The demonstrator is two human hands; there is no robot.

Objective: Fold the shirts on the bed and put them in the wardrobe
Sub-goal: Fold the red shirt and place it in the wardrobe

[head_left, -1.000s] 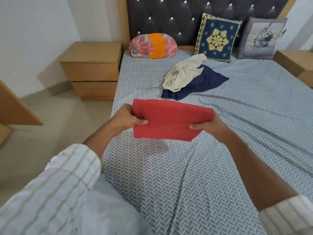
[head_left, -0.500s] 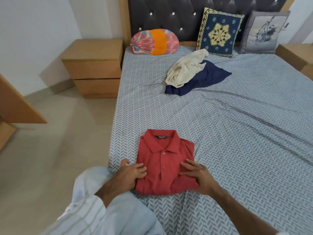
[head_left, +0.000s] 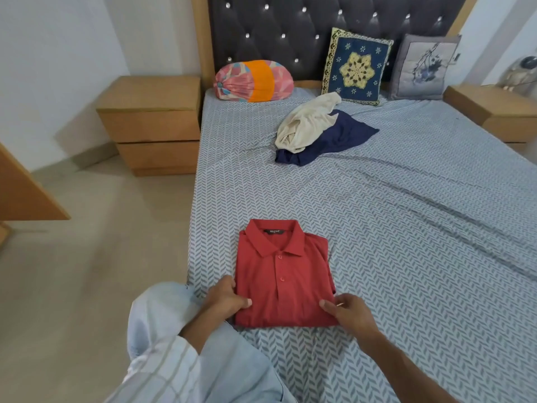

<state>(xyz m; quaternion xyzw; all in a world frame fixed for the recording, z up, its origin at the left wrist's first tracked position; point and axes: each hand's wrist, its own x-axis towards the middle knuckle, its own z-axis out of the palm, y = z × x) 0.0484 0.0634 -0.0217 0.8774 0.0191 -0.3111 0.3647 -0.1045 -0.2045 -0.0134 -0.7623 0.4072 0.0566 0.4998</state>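
the left hand (head_left: 225, 299) has its grip narrow on the near left edge of the folded red polo shirt (head_left: 283, 274), thumb lying on top of the cloth and the other fingers tucked under the edge. the right hand (head_left: 347, 311) pinches the near right corner in the same way, thumb on top, fingers curled along the side. the shirt lies flat on the bed (head_left: 406, 257) between the two grips, collar up and pointing away from them, button placket facing up. well beyond the grips, toward the headboard, a cream shirt (head_left: 308, 122) lies crumpled on top of a navy shirt (head_left: 340, 138), both unfolded. further off stand a pink and orange bolster (head_left: 254, 81) and two cushions, one navy patterned (head_left: 357, 66). a wooden nightstand (head_left: 151, 123) sits off to the left of the left grip.
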